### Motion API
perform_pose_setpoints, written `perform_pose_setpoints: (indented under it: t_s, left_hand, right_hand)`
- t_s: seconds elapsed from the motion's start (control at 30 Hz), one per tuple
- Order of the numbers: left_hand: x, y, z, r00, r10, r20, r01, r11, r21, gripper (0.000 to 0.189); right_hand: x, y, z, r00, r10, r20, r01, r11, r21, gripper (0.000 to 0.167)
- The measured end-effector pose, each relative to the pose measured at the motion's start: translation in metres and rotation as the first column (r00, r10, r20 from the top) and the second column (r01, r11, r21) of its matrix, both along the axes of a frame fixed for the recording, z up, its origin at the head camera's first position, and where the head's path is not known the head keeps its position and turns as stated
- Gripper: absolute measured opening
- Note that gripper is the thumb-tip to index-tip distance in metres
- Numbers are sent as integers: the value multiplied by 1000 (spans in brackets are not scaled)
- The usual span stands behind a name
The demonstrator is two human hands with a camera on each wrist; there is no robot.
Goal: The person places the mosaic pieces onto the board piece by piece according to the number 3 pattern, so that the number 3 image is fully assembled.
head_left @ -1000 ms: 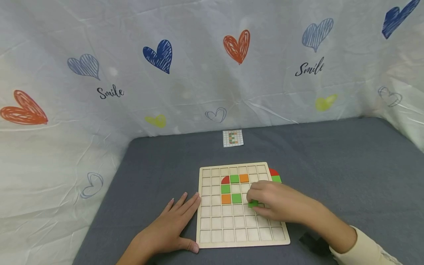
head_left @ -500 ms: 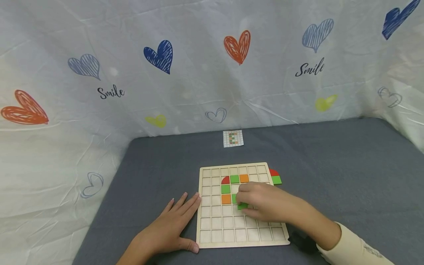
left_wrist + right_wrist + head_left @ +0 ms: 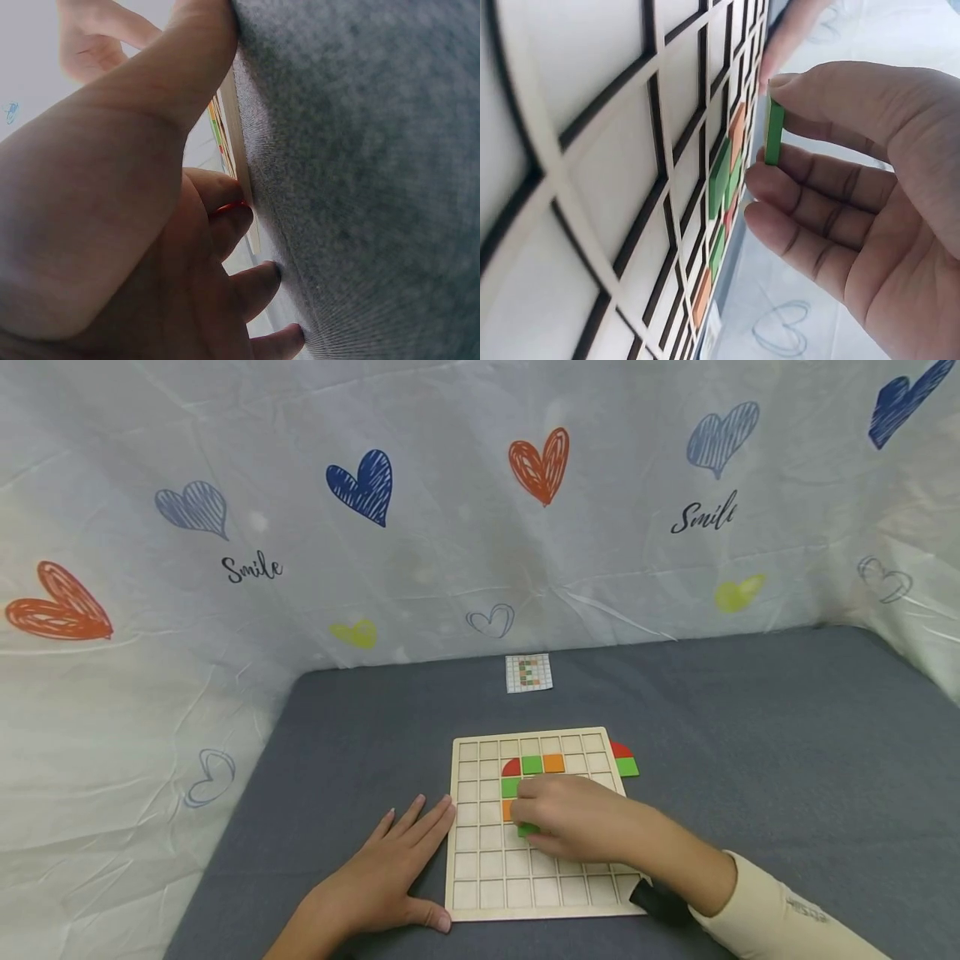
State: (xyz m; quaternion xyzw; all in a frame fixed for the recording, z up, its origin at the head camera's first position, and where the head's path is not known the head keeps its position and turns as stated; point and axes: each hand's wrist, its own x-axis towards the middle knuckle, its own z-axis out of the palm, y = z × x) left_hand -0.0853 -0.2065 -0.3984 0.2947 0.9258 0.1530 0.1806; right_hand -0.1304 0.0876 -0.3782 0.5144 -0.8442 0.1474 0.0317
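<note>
A wooden grid board [image 3: 547,912] lies on the grey cloth. My right hand [image 3: 581,814] pinches a green square tile [image 3: 775,133] between thumb and fingers, held on edge just over the grid. Set in the cells are a red quarter-round tile [image 3: 512,767], a green tile [image 3: 532,764] and an orange tile [image 3: 553,763] in one row, with another green tile [image 3: 510,787] and orange tile [image 3: 507,810] below the red one. A further green tile [image 3: 719,180] is hidden by the hand in the head view. My left hand [image 3: 382,877] lies with straight, spread fingers at the board's left edge.
Past the board's right edge, a red rounded tile [image 3: 621,749] and a green tile [image 3: 627,767] lie on the cloth. A small printed pattern card [image 3: 528,673] lies near the back edge, before a white curtain [image 3: 442,527] with hearts. A black object [image 3: 660,902] sits under the right wrist.
My right hand has moved left across the board with the green tile, now covering part of the placed tiles. The left hand has stayed still.
</note>
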Motion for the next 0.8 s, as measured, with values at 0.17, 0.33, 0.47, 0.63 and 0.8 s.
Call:
perform_pose_setpoints:
  t_s: [0.17,0.33,0.47,0.63,0.8]
  left_hand:
    - [0,0,1,1000,-1,-8,1,1000,4,121]
    - [0,0,1,1000,-2,-15,2,1000,7,122]
    - [1,0,0,1000,-1,-15,1,1000,12,122]
    - [1,0,1,1000,-2,-17,3,1000,13,122]
    - [1,0,2,1000,-1,-16,2,1000,10,122]
  right_hand:
    - [0,-8,-3,999,18,-48,-18,1000,11,22]
    - [0,-14,-8,996,26,-91,-24,999,25,20]
    - [2,-19,-12,991,20,-135,-14,999,46,17]
    - [3,-22,-12,985,21,-169,-11,998,60,15]
    - [4,-23,-14,979,24,-203,-12,998,62,14]
